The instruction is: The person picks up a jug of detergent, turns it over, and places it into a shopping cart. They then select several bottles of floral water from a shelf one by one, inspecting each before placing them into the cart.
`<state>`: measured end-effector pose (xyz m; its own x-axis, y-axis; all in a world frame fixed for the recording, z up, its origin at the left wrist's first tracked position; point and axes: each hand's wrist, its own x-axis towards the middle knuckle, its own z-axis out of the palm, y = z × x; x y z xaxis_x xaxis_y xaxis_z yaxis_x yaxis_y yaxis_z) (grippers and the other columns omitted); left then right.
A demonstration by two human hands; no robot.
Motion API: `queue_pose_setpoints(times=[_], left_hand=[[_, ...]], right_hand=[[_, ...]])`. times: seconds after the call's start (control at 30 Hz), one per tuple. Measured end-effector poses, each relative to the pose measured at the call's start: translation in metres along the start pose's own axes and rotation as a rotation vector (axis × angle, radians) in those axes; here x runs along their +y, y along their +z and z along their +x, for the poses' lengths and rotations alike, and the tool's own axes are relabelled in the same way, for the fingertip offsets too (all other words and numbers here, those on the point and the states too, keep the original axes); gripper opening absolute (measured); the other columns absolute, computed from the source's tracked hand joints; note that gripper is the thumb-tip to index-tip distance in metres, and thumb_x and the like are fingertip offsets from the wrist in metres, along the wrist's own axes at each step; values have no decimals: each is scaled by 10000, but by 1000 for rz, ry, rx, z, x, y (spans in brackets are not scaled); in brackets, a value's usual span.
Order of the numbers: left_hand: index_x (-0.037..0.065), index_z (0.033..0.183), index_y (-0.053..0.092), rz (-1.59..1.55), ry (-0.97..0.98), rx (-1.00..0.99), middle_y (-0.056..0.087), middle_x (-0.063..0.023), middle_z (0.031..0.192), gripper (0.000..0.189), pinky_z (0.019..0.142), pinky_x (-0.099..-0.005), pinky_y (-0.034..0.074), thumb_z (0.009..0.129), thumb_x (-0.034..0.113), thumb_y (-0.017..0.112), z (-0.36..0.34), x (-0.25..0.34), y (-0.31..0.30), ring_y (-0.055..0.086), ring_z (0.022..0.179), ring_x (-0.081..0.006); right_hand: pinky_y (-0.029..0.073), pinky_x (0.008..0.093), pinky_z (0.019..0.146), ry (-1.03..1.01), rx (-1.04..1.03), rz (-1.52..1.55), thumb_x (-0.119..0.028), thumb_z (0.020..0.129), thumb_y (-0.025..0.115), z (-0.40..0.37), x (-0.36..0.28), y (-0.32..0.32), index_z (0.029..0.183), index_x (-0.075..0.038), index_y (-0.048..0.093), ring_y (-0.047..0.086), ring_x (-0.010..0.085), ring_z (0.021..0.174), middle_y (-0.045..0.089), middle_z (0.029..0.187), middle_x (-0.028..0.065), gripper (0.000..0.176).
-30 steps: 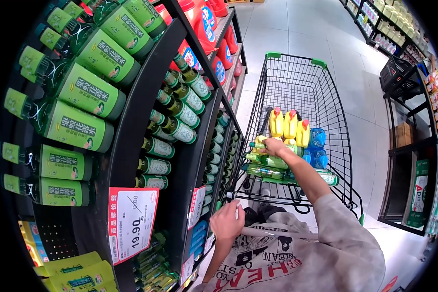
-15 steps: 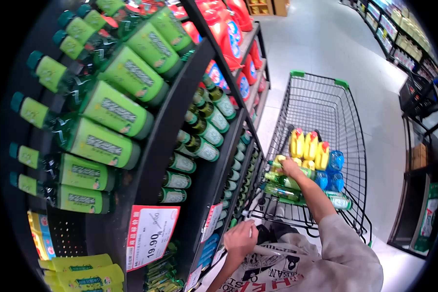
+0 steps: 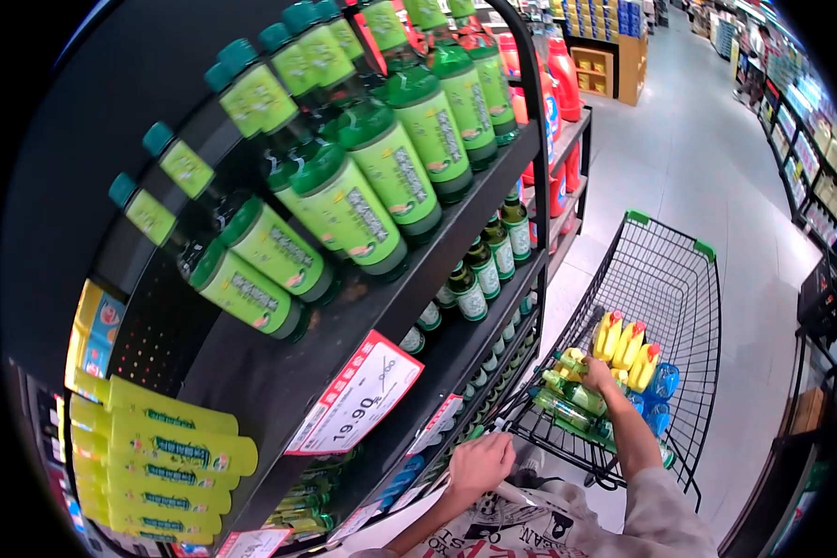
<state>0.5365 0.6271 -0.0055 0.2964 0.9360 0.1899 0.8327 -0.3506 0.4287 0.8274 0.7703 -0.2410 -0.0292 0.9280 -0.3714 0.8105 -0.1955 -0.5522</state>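
Observation:
My right hand reaches into the shopping cart, its fingers closed around the neck end of a green bottle with a yellow-green label. Other green bottles lie on their sides under and beside that hand. Just beyond them stand several yellow bottles with red caps, and blue-topped bottles are to their right. My left hand is curled in front of my shirt, near the cart's handle end; whatever it may hold is hidden.
Left of the cart, a black shelf carries large green bottles and a row of yellow-green bottles. A price tag juts from its edge. Red jugs stand farther along. The aisle floor runs ahead.
The view has turned, so the shelf and cart appear shifted to the right and the cart lower. My right hand stays at the bottles in the cart; my left hand remains curled.

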Motion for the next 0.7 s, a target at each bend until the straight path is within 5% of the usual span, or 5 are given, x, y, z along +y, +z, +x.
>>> queue_pose_setpoints(times=[0.2, 0.4, 0.5, 0.6, 0.7], left_hand=[[97, 825, 605, -24, 15, 23, 632, -58, 726, 59, 558, -347, 512, 797, 149, 605, -3, -2, 1, 634, 633, -241], [97, 817, 619, -62, 27, 91, 627, -42, 708, 68, 521, -355, 488, 781, 155, 619, -4, -1, 2, 621, 606, -247], [90, 825, 617, -58, 19, 72, 635, -58, 718, 78, 537, -364, 499, 792, 160, 613, -5, 1, -2, 629, 620, -256], [87, 829, 617, -58, 5, 67, 644, -74, 723, 81, 549, -375, 511, 804, 163, 607, -7, 1, -3, 638, 634, -264], [88, 827, 619, -63, 15, 74, 651, -78, 726, 91, 544, -384, 511, 812, 176, 600, -9, 0, -1, 638, 626, -271]], right_hand=[[479, 416, 901, 16, 17, 18, -96, 723, 589, -2, 9, -8, 1127, -8, 610, 598, 385, 1028, 631, 1058, 258, 414], [496, 449, 766, -504, 671, 4, -41, 761, 573, 20, -65, -58, 909, 6, 632, 593, 408, 809, 622, 850, 206, 166], [489, 422, 740, -462, 581, 312, -89, 786, 619, -15, -150, -102, 862, 0, 635, 608, 357, 801, 614, 830, 189, 119], [439, 373, 543, -471, 552, 408, -207, 842, 644, -51, -210, -112, 701, 38, 591, 554, 268, 553, 571, 626, 164, 288], [345, 332, 479, -493, 428, 498, -293, 880, 631, -95, -246, -105, 634, 44, 522, 409, 127, 510, 430, 513, 83, 431]])
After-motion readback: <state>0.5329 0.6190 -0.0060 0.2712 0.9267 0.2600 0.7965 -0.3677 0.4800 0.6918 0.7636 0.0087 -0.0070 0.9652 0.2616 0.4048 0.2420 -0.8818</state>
